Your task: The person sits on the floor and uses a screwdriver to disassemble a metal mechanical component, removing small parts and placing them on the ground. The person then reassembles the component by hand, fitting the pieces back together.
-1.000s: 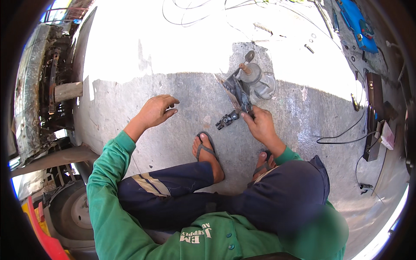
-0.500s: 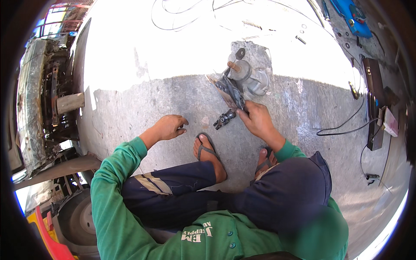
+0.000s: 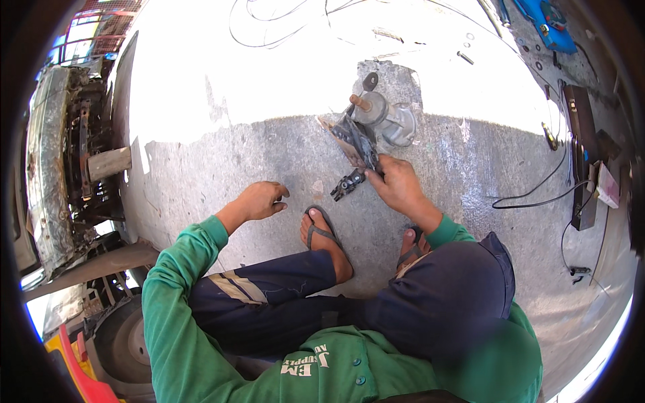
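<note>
My right hand (image 3: 398, 183) is closed on the lower end of a dark, flat, crumpled packet-like piece (image 3: 354, 141) with a brownish face; its exact kind is unclear. That piece leans beside a grey metal housing (image 3: 398, 124) with a copper-coloured stub, and partly covers it. On the concrete, close to my right fingertips, lies a small black jointed metal part (image 3: 347, 186). My left hand (image 3: 263, 200) is over the floor to the left, fingers loosely bent and slightly apart, holding nothing. A dark oval piece (image 3: 370, 81) sits just beyond the housing.
Washers and a bolt (image 3: 465, 58) lie in the bright sunlit area. Thin cable (image 3: 269, 44) loops at the far side. Along the right are a long dark case (image 3: 580, 158), a black cord (image 3: 537, 199) and a blue case (image 3: 545, 30). Rusty vehicle parts (image 3: 57, 168) stand at left.
My left fingers have drawn slightly closer together. The right hand keeps its grip in nearly the same spot, and the view has shifted a little.
</note>
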A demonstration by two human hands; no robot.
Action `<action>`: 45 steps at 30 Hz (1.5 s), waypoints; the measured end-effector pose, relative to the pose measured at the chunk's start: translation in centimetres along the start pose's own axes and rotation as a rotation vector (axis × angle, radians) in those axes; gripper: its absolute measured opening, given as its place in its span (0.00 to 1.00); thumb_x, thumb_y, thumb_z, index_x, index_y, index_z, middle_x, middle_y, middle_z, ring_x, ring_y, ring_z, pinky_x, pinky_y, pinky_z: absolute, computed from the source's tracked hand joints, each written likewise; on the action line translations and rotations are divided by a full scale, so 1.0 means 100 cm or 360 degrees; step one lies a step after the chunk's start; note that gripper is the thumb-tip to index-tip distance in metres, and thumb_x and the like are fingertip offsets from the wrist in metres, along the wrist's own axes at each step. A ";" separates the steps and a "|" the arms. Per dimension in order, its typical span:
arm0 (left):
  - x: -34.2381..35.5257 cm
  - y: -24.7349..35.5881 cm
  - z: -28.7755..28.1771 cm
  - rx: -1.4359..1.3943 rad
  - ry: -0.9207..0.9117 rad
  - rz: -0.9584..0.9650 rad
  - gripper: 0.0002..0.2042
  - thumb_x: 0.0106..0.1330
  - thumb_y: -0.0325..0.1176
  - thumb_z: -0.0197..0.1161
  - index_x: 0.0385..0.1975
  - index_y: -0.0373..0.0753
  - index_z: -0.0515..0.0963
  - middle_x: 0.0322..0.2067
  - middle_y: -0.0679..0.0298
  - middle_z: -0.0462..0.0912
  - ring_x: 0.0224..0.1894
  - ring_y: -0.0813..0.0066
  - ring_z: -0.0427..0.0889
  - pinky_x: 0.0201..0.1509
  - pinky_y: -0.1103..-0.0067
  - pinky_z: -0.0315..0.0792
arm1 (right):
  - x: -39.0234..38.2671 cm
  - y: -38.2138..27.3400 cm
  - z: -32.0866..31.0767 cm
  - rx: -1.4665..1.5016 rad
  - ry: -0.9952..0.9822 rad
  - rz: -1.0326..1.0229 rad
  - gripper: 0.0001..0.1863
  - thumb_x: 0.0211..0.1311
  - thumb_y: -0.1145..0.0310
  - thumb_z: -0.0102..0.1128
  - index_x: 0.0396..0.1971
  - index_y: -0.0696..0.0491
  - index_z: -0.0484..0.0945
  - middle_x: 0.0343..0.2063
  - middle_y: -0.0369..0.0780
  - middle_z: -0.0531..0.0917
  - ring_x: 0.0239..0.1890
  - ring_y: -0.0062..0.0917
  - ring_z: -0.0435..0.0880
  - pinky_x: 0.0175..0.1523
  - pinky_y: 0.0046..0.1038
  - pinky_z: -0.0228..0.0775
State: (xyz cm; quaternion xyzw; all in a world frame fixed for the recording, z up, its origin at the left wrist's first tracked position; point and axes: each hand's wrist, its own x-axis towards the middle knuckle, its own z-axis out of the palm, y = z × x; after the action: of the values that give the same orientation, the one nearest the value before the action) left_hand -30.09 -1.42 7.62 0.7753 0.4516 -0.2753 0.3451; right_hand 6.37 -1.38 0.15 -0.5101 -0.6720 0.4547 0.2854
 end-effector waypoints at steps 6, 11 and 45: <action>0.003 -0.003 0.000 -0.0010 -0.0021 -0.0015 0.16 0.65 0.37 0.68 0.47 0.35 0.83 0.44 0.52 0.86 0.46 0.50 0.86 0.52 0.62 0.78 | 0.006 -0.007 -0.008 -0.0021 -0.0076 0.0130 0.13 0.62 0.65 0.65 0.33 0.60 0.76 0.29 0.55 0.83 0.36 0.53 0.85 0.44 0.50 0.76; 0.001 -0.003 0.000 -0.0005 -0.0050 -0.0032 0.16 0.65 0.37 0.68 0.48 0.35 0.83 0.44 0.51 0.86 0.47 0.50 0.86 0.52 0.62 0.78 | 0.011 -0.004 -0.008 -0.0072 -0.0123 0.0045 0.13 0.61 0.65 0.65 0.33 0.60 0.76 0.28 0.55 0.84 0.36 0.54 0.84 0.44 0.50 0.76; 0.008 0.002 -0.001 -0.0059 -0.0100 -0.0014 0.15 0.65 0.34 0.71 0.48 0.32 0.83 0.39 0.50 0.86 0.40 0.54 0.88 0.45 0.66 0.81 | -0.017 0.008 0.015 0.0205 0.0117 -0.0019 0.12 0.66 0.65 0.63 0.38 0.58 0.75 0.33 0.52 0.83 0.41 0.52 0.84 0.48 0.48 0.74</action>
State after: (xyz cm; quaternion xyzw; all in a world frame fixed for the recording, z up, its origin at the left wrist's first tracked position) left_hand -29.51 -0.97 7.17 0.7577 0.4489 -0.2927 0.3723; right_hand 6.04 -3.40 -1.08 -0.5030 -0.6335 0.4763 0.3448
